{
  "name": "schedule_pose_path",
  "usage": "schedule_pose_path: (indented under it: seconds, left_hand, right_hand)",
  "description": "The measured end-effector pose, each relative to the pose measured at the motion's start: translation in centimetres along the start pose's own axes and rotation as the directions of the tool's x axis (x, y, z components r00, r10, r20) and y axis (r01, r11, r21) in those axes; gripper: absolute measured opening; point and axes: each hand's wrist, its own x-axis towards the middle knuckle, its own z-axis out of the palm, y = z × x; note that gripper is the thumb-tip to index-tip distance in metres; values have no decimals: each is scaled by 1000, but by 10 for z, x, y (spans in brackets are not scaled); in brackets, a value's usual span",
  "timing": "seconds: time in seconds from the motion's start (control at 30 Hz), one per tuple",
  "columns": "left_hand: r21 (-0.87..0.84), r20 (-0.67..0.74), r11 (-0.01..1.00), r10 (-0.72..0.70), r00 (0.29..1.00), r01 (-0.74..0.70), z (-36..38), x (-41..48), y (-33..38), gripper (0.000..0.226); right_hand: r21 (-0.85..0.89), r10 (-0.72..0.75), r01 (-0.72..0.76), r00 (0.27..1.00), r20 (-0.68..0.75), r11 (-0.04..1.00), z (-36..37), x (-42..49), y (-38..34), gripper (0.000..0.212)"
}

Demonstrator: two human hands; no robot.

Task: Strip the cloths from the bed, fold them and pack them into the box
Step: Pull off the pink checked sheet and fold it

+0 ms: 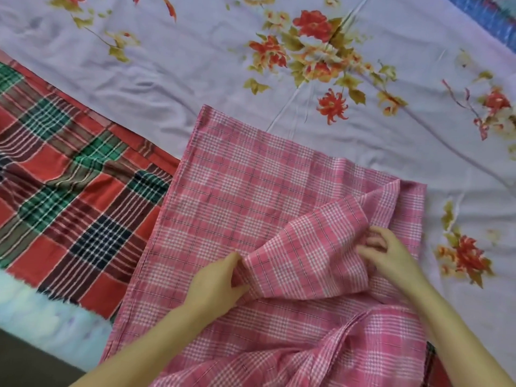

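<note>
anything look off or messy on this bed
Nothing spilled or torn. The pink checked cloth is bunched into a raised fold where the left grip and right grip pinch it, and rumpled at its near end. The red and green cloth lies slanted, its near edge frayed.

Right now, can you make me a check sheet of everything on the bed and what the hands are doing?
Surface: flowery lilac sheet, wrinkled, covering the bed.
Job's things: pink cloth lies on the sheet with one part lifted into a fold; red cloth lies flat to its left; box not in view.
Clutter: nothing seen.
Hands: left hand pinches one end of the raised fold of the pink cloth; right hand grips the other end.
Cables: nothing seen.
Surroundings: blue fabric at the top right corner; dark strip at the bottom left, maybe floor.
</note>
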Motion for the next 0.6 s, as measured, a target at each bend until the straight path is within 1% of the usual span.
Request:
schedule_pose_path:
  seconds: [0.07,0.13,0.2,0.23,0.27,0.3,0.37,0.4,0.43,0.5,0.53,0.57,0.6]
  left_hand:
    - [-35,25,999,32,999,-31,3,0,2,27]
    - [-96,78,993,78,994,-70,4,-3,4,26]
    - [-175,170,982,103,980,-73,2,-8,8,34]
    - [-208,202,977,98,974,-55,0,-8,10,38]
    - [-222,210,975,82,974,-35,-2,-7,13,42]
    - [-201,183,979,67,981,-29,-6,-2,17,47]
    - [-138,67,988,77,995,-67,-16,12,28,65]
    - [-185,15,979,93,996,-89,-23,20,37,76]
    - [-279,-20,955,103,995,-104,-33,29,47,86]
    - [-467,-40,871,152,988,-153,-59,43,70,96]
    - [-545,-19,821,190,982,-169,-70,50,81,93]
    - [-617,7,767,229,973,-176,-81,54,92,85]
    - [-673,15,715,271,963,-191,-91,60,99,70]
  right_hand:
    - [82,-5,10,999,-50,997,10,5,-16,38]
    - [66,-42,47,996,-77,997,14,6,-35,22]
    - [42,-89,92,994,-71,995,12,5,-49,13]
    - [54,-115,118,992,-53,991,7,2,-56,12]
    - [67,-161,162,987,-24,985,1,-1,-63,14]
    - [77,-227,225,973,26,971,-7,-7,-72,16]
    - [91,-378,367,910,173,926,-22,-19,-95,16]
    - [104,-436,424,865,250,900,-28,-25,-108,19]
    - [116,-480,468,821,309,876,-32,-29,-121,23]
    - [139,-542,532,753,374,835,-38,-32,-147,23]
    - [162,-567,552,726,388,818,-40,-30,-158,25]
    - [181,-584,562,712,389,807,-40,-28,-168,29]
    - [197,-600,572,705,379,796,-41,-23,-177,30]
